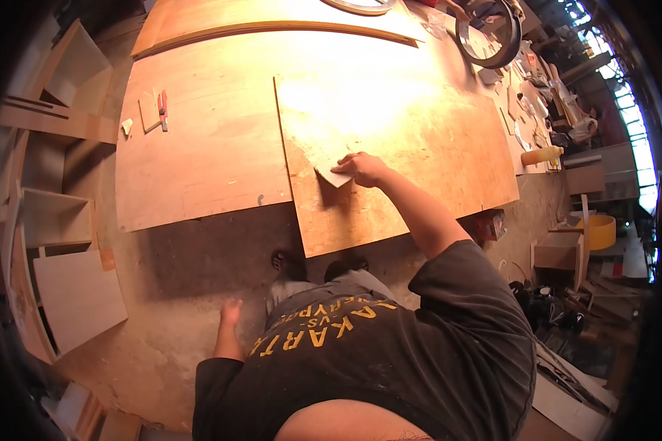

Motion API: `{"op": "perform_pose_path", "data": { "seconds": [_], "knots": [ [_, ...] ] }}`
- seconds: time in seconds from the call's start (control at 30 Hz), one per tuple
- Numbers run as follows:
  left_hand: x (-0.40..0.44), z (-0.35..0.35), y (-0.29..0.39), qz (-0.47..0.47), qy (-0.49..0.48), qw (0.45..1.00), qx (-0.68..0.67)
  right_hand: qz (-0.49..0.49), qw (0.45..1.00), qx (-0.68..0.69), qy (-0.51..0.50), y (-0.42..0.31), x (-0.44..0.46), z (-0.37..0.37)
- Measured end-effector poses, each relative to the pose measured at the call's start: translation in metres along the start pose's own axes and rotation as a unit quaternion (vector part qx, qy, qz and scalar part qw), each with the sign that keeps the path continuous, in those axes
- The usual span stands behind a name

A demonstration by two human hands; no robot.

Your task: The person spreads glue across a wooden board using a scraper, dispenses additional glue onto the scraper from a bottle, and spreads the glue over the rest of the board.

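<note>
My right hand is closed on the edge of a thin, pale, flat square piece; whether it is a scraper or a folded sheet cannot be made out. The piece is at the surface of a plywood board, left of its middle, with a shadow beneath. This board lies partly over a larger plywood sheet. Down at my left side hangs my left hand, away from the boards, its fingers loosely apart and holding nothing.
A red-handled tool and a thin bent piece lie on the sheet's left. Wooden cabinet boxes stand left. Beyond the right edge are a bottle of yellowish liquid, clutter, and a dark ring near another person's hand.
</note>
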State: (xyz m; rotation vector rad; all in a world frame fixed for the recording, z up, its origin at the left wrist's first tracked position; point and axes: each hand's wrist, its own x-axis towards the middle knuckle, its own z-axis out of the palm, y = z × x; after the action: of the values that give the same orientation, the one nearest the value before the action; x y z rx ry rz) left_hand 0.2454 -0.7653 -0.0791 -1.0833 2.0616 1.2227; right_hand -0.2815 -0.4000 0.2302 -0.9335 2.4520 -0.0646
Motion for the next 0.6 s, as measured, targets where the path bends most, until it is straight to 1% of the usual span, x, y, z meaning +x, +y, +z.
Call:
{"op": "perform_pose_path", "data": {
  "seconds": [0.07,0.17,0.27,0.3,0.37,0.5,0.6],
  "knots": [
    [-0.013,-0.003,0.013,-0.006,-0.011,1.0,-0.015,-0.008,0.999,0.037,-0.009,0.003,-0.013,0.01],
    [-0.03,-0.006,0.052,-0.035,0.006,0.999,-0.003,-0.001,0.998,0.061,-0.024,0.006,-0.036,0.04],
    [-0.008,0.003,0.046,-0.005,-0.009,1.0,-0.021,0.003,0.998,0.056,-0.025,-0.013,-0.066,0.048],
    [-0.009,0.004,0.05,-0.001,-0.009,1.0,-0.02,0.024,0.997,0.062,-0.033,-0.02,-0.075,0.05],
    [-0.008,0.006,0.061,0.007,-0.01,1.0,-0.017,0.032,0.997,0.064,-0.034,-0.025,-0.091,0.065],
    [-0.001,0.015,0.069,0.016,-0.02,0.999,-0.02,0.006,0.998,0.065,-0.019,-0.035,-0.124,0.09],
    [0.0,0.019,0.076,0.014,-0.026,1.0,-0.01,0.036,0.996,0.076,-0.03,-0.048,-0.152,0.103]
  ]
}}
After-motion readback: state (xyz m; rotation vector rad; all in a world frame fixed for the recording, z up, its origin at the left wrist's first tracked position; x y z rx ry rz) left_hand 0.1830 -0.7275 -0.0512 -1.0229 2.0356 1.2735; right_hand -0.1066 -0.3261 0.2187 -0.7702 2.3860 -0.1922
